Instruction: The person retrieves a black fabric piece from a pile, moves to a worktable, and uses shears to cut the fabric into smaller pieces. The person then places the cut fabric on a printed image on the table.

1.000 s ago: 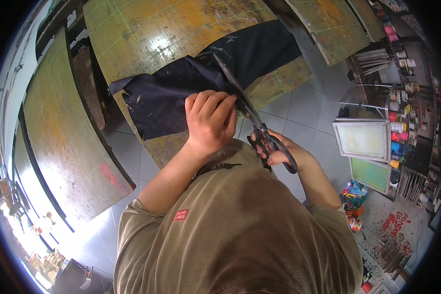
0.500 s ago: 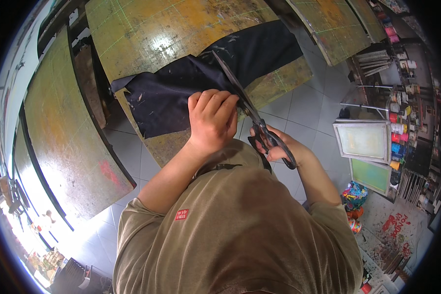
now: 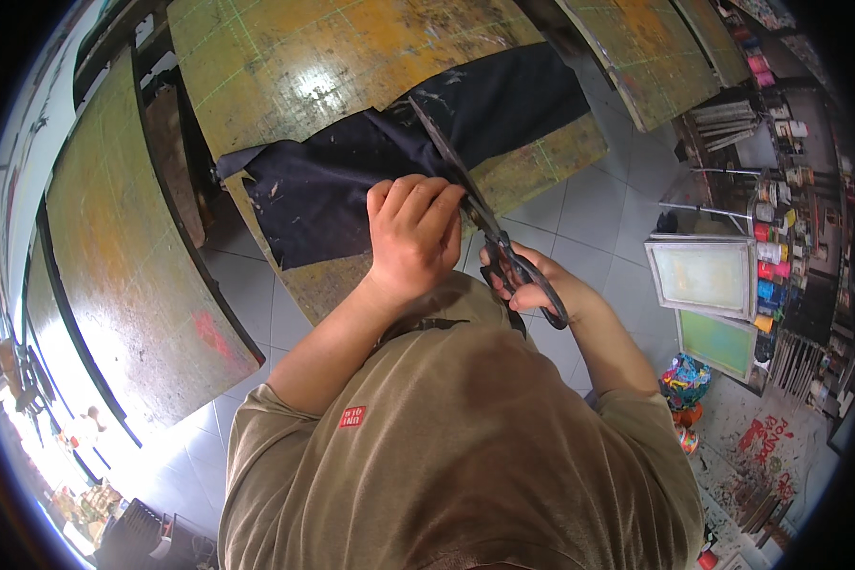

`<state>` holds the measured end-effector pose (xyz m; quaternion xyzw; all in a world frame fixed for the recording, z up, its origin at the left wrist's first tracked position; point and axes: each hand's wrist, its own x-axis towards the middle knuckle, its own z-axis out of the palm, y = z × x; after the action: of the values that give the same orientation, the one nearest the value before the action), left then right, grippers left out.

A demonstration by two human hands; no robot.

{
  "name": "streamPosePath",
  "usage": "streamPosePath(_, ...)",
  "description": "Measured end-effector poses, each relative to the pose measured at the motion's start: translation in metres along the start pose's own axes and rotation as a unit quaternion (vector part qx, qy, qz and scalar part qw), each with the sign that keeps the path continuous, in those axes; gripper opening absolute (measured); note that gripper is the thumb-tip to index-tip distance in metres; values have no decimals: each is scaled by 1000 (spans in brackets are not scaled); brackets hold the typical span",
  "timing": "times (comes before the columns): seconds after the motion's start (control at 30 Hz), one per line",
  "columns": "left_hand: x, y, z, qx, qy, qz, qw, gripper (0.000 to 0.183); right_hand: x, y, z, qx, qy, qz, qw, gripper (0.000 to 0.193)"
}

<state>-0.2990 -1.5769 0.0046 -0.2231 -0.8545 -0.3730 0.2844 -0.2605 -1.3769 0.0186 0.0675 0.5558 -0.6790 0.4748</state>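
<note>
A long piece of dark navy fabric [image 3: 318,190] lies slantwise across the near end of a stained wooden table [image 3: 313,47]. My left hand [image 3: 413,228] is closed on the fabric's near edge, fingers curled over, right beside the scissor blades. In my right hand [image 3: 551,285] is a large pair of black-handled scissors [image 3: 489,223], my fingers through the loops. Their long blades point away from me and lie over the fabric between its left and right parts. The blades look nearly closed; how far the cloth is cut I cannot tell.
Another worn table board [image 3: 133,256] stands to the left, and a further one [image 3: 636,57] at the far right. Framed screens [image 3: 703,275] lean at the right, near shelves with several coloured paint pots [image 3: 769,271]. Grey floor tiles [image 3: 589,214] show between the tables.
Hardly anything differs. The scissor handles and my right hand have shifted very slightly, and the fabric right of the blades lies a little lower.
</note>
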Motion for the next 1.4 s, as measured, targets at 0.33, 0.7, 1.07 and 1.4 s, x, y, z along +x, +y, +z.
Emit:
streamPosePath(0.33, -1, -2, 3, 5, 11, 2, 1000, 28, 6, -3, 1, 17, 12, 20, 1000, 63)
streamPosePath(0.7, -1, -3, 5, 11, 51, -22, 998, 23, -39, 29, -45, -59, -41, -35, 997, 70)
streamPosePath(1.07, 11, 9, 1, -6, -6, -14, 1000, 41, -94, -82, -183, -453, 517, -81, 722, 67)
streamPosePath(1.4, 10, -10, -22, -41, 69, -138, 987, 26, -29, -180, -253, -572, 573, 32, 586, 67)
